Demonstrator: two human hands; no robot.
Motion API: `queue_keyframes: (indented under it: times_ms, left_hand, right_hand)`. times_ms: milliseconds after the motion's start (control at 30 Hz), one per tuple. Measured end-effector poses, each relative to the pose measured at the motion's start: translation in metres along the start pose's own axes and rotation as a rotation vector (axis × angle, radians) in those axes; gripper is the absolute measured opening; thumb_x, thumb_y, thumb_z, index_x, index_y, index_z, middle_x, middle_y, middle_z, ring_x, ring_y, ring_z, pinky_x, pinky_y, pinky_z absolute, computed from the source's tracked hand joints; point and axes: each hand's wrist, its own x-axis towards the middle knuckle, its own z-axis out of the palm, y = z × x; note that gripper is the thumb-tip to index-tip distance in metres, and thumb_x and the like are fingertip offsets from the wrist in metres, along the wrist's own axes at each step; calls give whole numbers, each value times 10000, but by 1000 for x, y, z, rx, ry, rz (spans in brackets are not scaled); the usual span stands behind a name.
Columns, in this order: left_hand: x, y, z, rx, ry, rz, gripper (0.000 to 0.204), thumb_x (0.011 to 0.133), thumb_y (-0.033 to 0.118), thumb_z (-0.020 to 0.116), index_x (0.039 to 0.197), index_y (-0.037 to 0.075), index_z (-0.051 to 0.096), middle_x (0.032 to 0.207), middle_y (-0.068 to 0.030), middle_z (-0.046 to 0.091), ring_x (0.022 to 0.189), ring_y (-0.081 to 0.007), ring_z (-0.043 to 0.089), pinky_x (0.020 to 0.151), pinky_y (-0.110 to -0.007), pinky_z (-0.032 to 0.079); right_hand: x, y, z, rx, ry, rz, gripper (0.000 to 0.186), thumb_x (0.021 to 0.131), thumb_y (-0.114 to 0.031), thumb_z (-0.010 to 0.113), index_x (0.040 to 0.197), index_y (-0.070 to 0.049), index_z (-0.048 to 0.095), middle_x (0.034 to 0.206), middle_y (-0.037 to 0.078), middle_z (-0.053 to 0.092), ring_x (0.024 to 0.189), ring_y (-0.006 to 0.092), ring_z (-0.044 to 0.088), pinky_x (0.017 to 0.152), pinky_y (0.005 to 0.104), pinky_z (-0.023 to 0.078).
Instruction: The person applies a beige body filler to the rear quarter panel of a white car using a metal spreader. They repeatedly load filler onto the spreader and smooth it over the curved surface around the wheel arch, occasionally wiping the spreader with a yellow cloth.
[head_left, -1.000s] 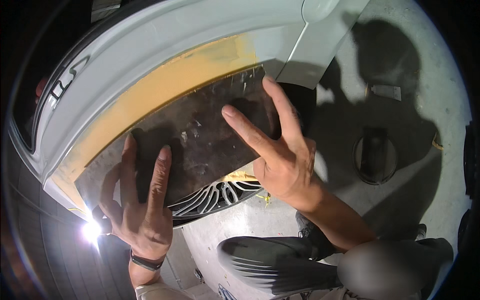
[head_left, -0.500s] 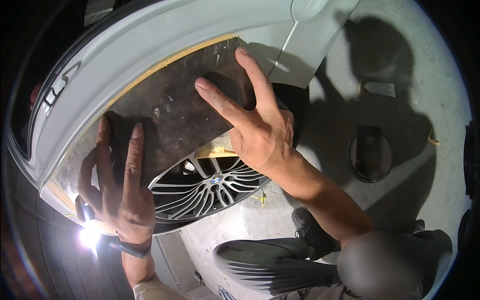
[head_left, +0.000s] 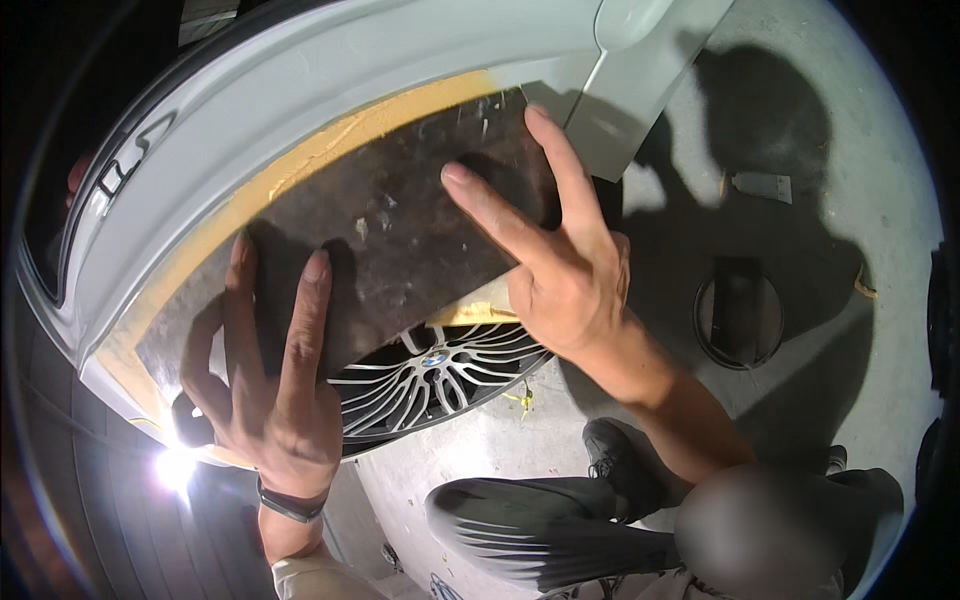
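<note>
A wide, dark brown spreader sheet [head_left: 410,240] lies against the pale grey car body panel [head_left: 420,55] above the wheel [head_left: 440,375]. Yellow filler paste [head_left: 320,150] shows as a band along the sheet's upper edge, and more filler [head_left: 470,311] is under its lower edge by the wheel arch. My left hand [head_left: 285,410] holds the sheet's left part, two long fingers pressed on its face. At the right end my right hand [head_left: 568,285] grips it too, with two fingers spread in a V toward the upper corner. Both thumbs are hidden.
A bright lamp [head_left: 175,468] shines at the lower left. On the concrete floor to the right are a round tin [head_left: 738,318] and a small pale tube [head_left: 763,187]. My bent leg [head_left: 545,525] and dark shoe [head_left: 610,455] are below the wheel.
Both hands and the sheet have shifted to the right and slightly down. A wider band of yellow filler now shows above and to the left of the sheet.
</note>
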Motion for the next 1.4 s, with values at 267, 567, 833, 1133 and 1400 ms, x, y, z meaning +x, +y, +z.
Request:
queue_keyframes:
  times_ms: [267, 567, 833, 1133, 1400]
  left_hand:
    - [25, 0, -4, 106, 42, 64, 858, 725, -91, 603, 1377, 461, 676, 1478, 35, 634, 1226, -211, 533, 1051, -355, 347]
    - [12, 1, 5, 71, 39, 92, 939, 663, -84, 660, 1424, 465, 634, 1522, 73, 597, 1244, -201, 544, 1058, -389, 292]
    - [15, 4, -16, 73, -15, 73, 749, 785, -37, 632, 1379, 416, 690, 1461, 5, 644, 1224, -212, 534, 1048, -334, 345]
    - [33, 2, -10, 99, 31, 77, 807, 750, -81, 633, 1352, 453, 695, 1443, 40, 658, 1234, -211, 535, 1082, -348, 375]
    - [17, -3, 9, 64, 51, 108, 796, 744, -73, 628, 1353, 433, 702, 1450, 18, 654, 1200, -223, 535, 1047, -327, 418]
  right_hand:
    - [19, 6, 3, -7, 40, -18, 854, 664, 215, 543, 1338, -273, 738, 1590, 176, 469, 613, 117, 656, 531, 274, 533]
    - [4, 0, 5, 25, 15, 19, 842, 664, 160, 537, 1357, -281, 721, 1568, 205, 477, 596, 166, 684, 515, 295, 561]
    - [11, 2, -9, -17, 58, -45, 790, 664, 187, 532, 1291, -235, 764, 1535, 183, 523, 783, 201, 754, 553, 303, 581]
    - [22, 2, -3, -11, 19, 8, 841, 638, 201, 525, 1318, -241, 748, 1552, 151, 519, 709, 159, 712, 524, 274, 533]
    - [-5, 6, 18, 26, 65, 26, 794, 679, 138, 545, 1337, -263, 734, 1564, 198, 483, 693, 179, 731, 524, 291, 569]
